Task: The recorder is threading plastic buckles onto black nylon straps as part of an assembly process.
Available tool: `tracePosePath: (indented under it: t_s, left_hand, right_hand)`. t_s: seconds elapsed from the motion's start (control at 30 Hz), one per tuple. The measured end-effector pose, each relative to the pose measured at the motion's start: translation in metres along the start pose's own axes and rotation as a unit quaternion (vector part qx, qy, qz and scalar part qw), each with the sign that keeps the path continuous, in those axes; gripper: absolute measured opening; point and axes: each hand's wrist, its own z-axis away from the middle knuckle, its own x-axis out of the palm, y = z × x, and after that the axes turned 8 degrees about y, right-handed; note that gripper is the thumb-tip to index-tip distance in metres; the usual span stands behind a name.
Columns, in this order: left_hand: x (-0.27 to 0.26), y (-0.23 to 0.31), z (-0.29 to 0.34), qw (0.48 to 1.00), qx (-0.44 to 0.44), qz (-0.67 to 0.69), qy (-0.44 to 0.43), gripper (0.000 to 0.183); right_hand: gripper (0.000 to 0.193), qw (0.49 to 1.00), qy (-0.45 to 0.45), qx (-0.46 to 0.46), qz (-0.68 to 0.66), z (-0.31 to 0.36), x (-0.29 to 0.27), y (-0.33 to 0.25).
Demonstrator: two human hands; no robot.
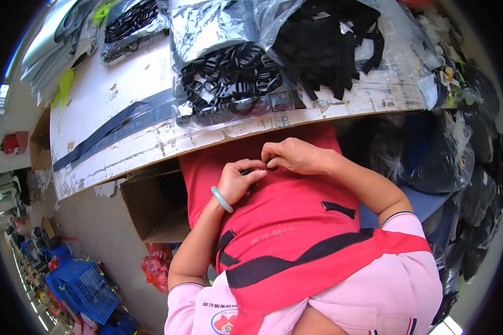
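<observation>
Over my lap, in front of the red apron (274,209), my two hands come together with their fingertips almost touching. My left hand (239,177), a pale bangle on its wrist, is closed in a pinch on a small black piece. The right hand (296,156) pinches the same black piece (271,165) between thumb and forefinger. Fingers cover most of it, so its kind cannot be made out. Beyond my hands, on the table (117,148), lies an open clear bag of black plastic buckles (223,78). To its right is a heap of black straps (324,47).
A second bag of small black parts (131,22) lies at the far left, near folded grey sheets (56,42). A dark strip (103,134) runs along the tabletop. Below the edge stands a cardboard box (151,204). Stuffed dark bags (441,159) crowd the right. Blue crates (89,287) stand lower left.
</observation>
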Motion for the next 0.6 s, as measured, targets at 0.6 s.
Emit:
tracePosePath:
  t_s: [0.6]
  left_hand:
    - [0.000, -0.007, -0.015, 0.904, -0.136, 0.392, -0.104, 0.022]
  right_hand:
    - [0.023, 0.834, 0.475, -0.125, 0.253, 0.002, -0.081, -0.002]
